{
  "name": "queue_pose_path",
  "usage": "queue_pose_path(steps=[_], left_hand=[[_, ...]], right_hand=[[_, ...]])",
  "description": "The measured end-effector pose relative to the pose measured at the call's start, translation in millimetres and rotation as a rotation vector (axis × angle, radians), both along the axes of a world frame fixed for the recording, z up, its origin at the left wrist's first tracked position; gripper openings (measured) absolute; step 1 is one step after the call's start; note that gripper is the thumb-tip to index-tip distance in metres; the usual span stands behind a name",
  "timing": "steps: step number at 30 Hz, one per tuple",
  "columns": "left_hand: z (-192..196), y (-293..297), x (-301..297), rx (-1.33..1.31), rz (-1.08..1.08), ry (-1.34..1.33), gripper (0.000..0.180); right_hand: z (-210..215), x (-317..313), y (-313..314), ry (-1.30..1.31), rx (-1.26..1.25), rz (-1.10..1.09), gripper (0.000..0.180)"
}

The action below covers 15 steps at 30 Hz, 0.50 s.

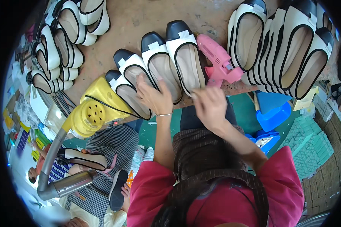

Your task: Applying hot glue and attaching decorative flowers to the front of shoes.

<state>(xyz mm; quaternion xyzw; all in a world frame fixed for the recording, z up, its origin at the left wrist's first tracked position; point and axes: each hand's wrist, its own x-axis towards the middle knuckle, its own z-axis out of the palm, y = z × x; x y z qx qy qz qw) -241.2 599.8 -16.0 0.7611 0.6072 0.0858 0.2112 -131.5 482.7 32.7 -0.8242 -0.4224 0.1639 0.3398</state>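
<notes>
Four cream flats with black toe caps and black piping stand side by side at the table's near edge: a rightmost shoe (187, 62), a second shoe (161, 68), a third shoe (129, 62) and a leftmost shoe (130, 99). My left hand (155, 99) is held over the heel ends of the middle shoes, its fingers apart and holding nothing. Close by the rightmost shoe's heel, my right hand (211, 108) is closed in a pinch, slightly blurred. Whatever its fingertips hold is too small to name. A pink glue gun (218, 56) lies right of that shoe.
A yellow hot-air blower (88, 115) with a bent metal pipe (55, 153) stands left. Stacked flats (280, 49) crowd the right; more flats (70, 28) fill the far left. Blue bins (274, 115) sit below the table. A co-worker's hand (125, 195) holds a dark shoe (118, 189).
</notes>
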Motion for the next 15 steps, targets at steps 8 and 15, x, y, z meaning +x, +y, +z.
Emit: queue_pose_path(steps=[8,15], left_hand=[[7.7,-21.5,32.4,-0.045,-0.124,0.173,0.039],[10.4,-18.7,23.5,-0.059,-0.123,0.107,0.032]], right_hand=[[-53.1,20.7,-25.5,0.526,0.009,-0.618,0.031],[-31.6,16.8,-29.4,0.434,0.127,-0.512,0.024]])
